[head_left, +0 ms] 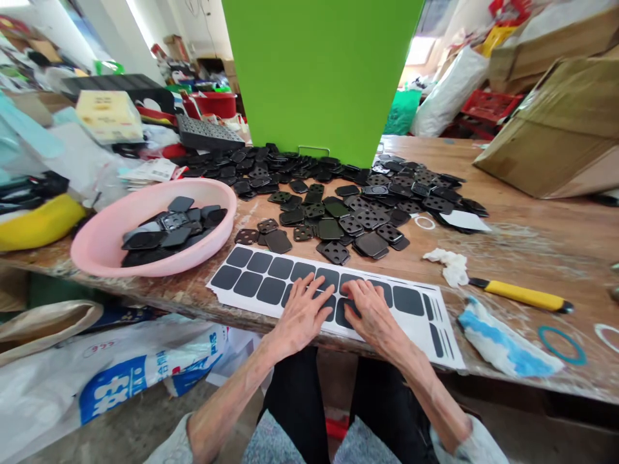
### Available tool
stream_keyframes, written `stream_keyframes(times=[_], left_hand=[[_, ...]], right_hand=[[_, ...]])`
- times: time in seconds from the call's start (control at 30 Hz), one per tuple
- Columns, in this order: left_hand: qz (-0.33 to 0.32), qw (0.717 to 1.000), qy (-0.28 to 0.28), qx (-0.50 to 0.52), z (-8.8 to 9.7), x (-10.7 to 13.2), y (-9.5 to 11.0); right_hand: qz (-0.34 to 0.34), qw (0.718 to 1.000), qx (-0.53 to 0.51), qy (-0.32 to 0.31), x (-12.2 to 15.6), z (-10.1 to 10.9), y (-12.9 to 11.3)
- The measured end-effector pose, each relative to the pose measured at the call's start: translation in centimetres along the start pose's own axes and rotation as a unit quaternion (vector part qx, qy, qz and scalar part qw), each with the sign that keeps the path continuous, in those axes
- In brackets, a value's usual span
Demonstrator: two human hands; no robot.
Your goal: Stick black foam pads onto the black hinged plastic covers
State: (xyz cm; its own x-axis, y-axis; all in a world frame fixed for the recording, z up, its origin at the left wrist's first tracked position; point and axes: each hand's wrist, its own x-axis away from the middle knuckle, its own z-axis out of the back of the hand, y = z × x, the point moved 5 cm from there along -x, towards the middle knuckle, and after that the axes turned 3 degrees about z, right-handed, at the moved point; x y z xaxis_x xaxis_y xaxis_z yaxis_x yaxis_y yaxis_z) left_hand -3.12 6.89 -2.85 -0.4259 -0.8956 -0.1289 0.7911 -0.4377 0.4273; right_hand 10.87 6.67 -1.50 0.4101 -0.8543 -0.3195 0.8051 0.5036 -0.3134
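The person's dark trousers (294, 399) show at the bottom of the frame, with a printed woven sack (111, 386) on the floor at lower left. Both hands lie open with the fingers spread, neither gripping anything: the left hand (302, 314) and the right hand (374, 314) rest side by side on a white-backed sheet of black rounded-square pads (416, 332), which sits at the near edge of a worn, paint-flecked wooden table (532, 245). Just beyond the sheet, loose black perforated pads (367, 212) spread in a wide heap across the middle of the table. To the left, a pink plastic basin (97, 248) holds more black pads (169, 233). To the right lie a crumpled white tissue (447, 267), a yellow utility knife (522, 295), a blue-stained white cloth (507, 341) and a teal rubber ring (561, 328). Farther back, a tall green panel (319, 71) stands behind the heap, and a perforated grey tray (207, 132) and a red tub (213, 103) sit in the cluttered upper left of the frame. Large cardboard boxes (561, 129) fill the upper right, beside a white sack (449, 93) and a red plastic crate (491, 106).
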Motion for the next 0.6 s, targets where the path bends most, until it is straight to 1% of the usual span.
stream_keyframes(times=[0.07,0.13,0.17,0.23,0.3,0.37,0.4,0.47,0.53,0.6], left_hand=[[0.001,1.0,-0.002,0.003,-0.1,0.2,0.0],[0.001,1.0,-0.006,0.009,-0.3,0.5,0.3],[0.0,1.0,-0.006,0.011,-0.2,0.5,0.4],[0.007,1.0,-0.01,0.015,0.3,0.0,0.5],[0.059,0.998,-0.011,0.011,1.6,-1.4,-0.3],[0.153,0.988,0.013,-0.003,3.7,-3.7,-2.3],[0.199,0.979,0.038,-0.013,4.9,-4.9,-3.5],[0.287,0.953,0.09,-0.032,7.1,-7.3,-6.2],[0.343,0.933,0.109,-0.031,8.2,-9.0,-8.5],[0.37,0.923,0.109,-0.013,8.2,-10.0,-9.9]], right_hand=[[-0.001,0.999,-0.021,0.033,0.8,0.7,0.0],[-0.007,0.994,-0.093,0.06,1.9,1.8,0.4],[-0.022,0.987,-0.143,0.076,2.6,2.6,1.0],[-0.087,0.961,-0.233,0.119,4.4,4.0,2.8],[-0.174,0.924,-0.294,0.173,6.4,5.0,4.9],[-0.242,0.889,-0.329,0.209,8.3,5.4,6.1],[-0.261,0.875,-0.346,0.216,9.0,5.3,6.4],[-0.277,0.856,-0.378,0.218,10.1,5.1,6.3],[-0.273,0.85,-0.396,0.216,10.7,5.0,5.9],[-0.276,0.859,-0.384,0.195,11.2,5.0,5.7]])
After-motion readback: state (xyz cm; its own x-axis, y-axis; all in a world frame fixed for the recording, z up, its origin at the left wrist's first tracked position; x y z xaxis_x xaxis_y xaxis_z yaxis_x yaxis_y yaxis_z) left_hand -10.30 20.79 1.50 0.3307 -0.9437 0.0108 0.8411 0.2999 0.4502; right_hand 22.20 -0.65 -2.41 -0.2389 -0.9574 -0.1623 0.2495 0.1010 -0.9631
